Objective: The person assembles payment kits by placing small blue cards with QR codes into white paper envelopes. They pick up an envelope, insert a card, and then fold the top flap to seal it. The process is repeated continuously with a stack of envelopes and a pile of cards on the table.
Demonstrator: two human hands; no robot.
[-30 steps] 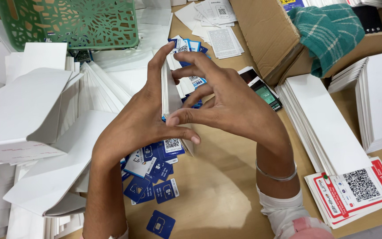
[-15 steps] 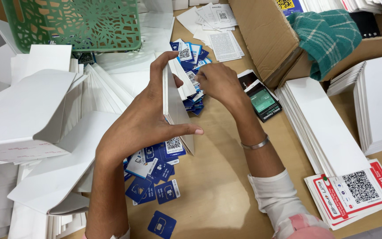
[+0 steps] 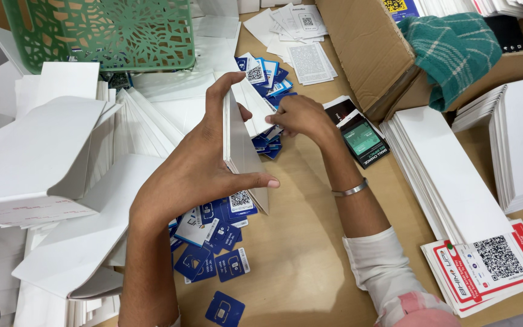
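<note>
White card, stiff and plain, is what my left hand (image 3: 195,175) is clamped on: a thin stack of envelopes (image 3: 243,142) stood on edge above the table (image 3: 310,242), so I mostly see its narrow side and one blank face slanting down to a sharp lower corner. My thumb lies flat along the bottom of that face, pointing right, and my other fingers curl over the top edge at the far end, so the stack is pinched firmly between them. It sits near the middle of the table, just above a scatter of small blue cards (image 3: 213,248) with white chip outlines and square codes. My right hand (image 3: 301,115) is past the stack, its fingers bunched together down on another heap of blue cards (image 3: 270,82); they seem to be pinching one, but I cannot tell for sure what is between the tips. A thin metal bangle (image 3: 351,190) rings that wrist, and a white sleeve (image 3: 382,266) covers the forearm below it. Just right of that hand lies a phone (image 3: 363,140) with a lit green screen. Further right, long white envelopes (image 3: 443,169) are fanned in a row, with a red and white printed sheet (image 3: 491,263) at their near end. To my left are heaps of folded white boxes (image 3: 37,157), a green plastic basket (image 3: 104,30) stands at the far side, and a teal cloth (image 3: 455,45) hangs over a brown carton (image 3: 364,42).
</note>
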